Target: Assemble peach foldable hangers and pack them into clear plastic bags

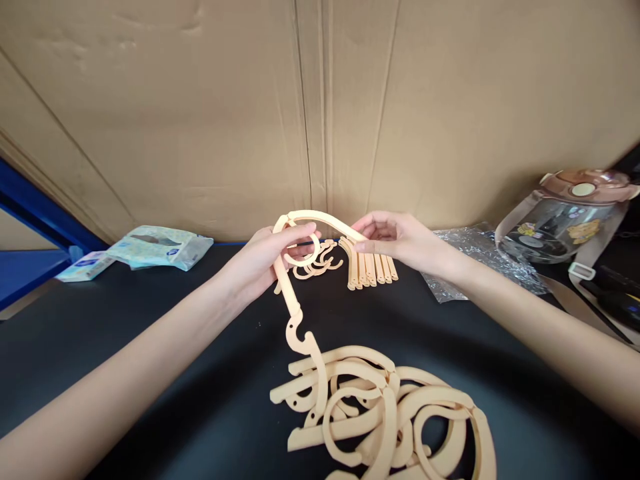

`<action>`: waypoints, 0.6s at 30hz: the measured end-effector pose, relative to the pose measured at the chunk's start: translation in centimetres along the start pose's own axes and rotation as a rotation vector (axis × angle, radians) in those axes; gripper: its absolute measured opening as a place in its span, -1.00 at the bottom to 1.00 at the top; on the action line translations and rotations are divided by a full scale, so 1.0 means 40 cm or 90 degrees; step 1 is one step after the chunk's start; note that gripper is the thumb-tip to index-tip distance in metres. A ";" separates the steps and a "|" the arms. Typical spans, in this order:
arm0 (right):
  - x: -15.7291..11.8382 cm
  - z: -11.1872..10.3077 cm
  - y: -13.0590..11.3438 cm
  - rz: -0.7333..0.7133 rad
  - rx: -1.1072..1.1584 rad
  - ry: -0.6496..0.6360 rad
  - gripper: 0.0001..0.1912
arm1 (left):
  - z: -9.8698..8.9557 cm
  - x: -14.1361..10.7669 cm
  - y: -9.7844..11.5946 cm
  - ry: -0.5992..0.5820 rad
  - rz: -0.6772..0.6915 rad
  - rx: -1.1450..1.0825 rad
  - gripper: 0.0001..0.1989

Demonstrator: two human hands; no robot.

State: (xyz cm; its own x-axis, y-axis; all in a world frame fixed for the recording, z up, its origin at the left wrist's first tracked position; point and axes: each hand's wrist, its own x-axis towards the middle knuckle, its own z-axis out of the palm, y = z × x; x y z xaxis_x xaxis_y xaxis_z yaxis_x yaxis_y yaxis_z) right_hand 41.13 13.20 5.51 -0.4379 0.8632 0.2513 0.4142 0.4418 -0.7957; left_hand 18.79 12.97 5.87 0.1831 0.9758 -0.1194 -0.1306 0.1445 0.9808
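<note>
A cream plastic folding hanger (287, 293) is held up above the black table, its ring-shaped hook near the top joint. My left hand (265, 260) is closed round that joint, thumb across the hook. With thumb and fingers, my right hand (387, 237) pinches the far end of the curved arm reaching right. The other arm hangs down toward a hook-shaped piece (299, 337) over the near pile; whether they touch is unclear. Several cream hangers (390, 427) lie overlapping at the front. Behind the hands are a row of cream arm pieces (373, 268) and loose cream hooks (317, 268).
Crinkled clear plastic (480, 260) lies right of the row, beside a clear bottle (563, 220) with a pinkish lid and strap. A light-blue packet (160, 247) sits at back left near a blue metal frame (30, 213). Cardboard (225, 120) stands behind the black table (200, 400).
</note>
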 end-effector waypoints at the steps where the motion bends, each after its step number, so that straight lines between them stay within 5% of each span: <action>1: -0.001 -0.007 -0.003 -0.027 -0.077 0.023 -0.77 | 0.000 -0.004 0.004 -0.012 -0.011 0.017 -0.89; 6: -0.025 0.007 -0.042 -0.180 -0.483 0.108 -0.75 | 0.009 -0.026 0.022 -0.175 -0.085 0.108 -0.85; 11: -0.049 0.057 -0.074 -0.202 -0.693 0.095 -0.75 | 0.021 -0.045 0.030 -0.269 -0.150 0.141 -0.85; 18: -0.037 0.066 -0.053 -0.170 -0.645 -0.041 -0.78 | 0.036 -0.060 0.040 -0.234 -0.191 0.216 -0.85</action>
State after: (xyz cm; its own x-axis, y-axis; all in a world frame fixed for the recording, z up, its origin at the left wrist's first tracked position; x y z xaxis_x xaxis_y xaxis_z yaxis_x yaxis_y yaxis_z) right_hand 38.80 10.32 5.38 -0.6430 0.7059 0.2971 0.7588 0.6398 0.1222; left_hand 19.53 10.64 7.96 0.4978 0.7706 -0.3979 0.2882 0.2857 0.9140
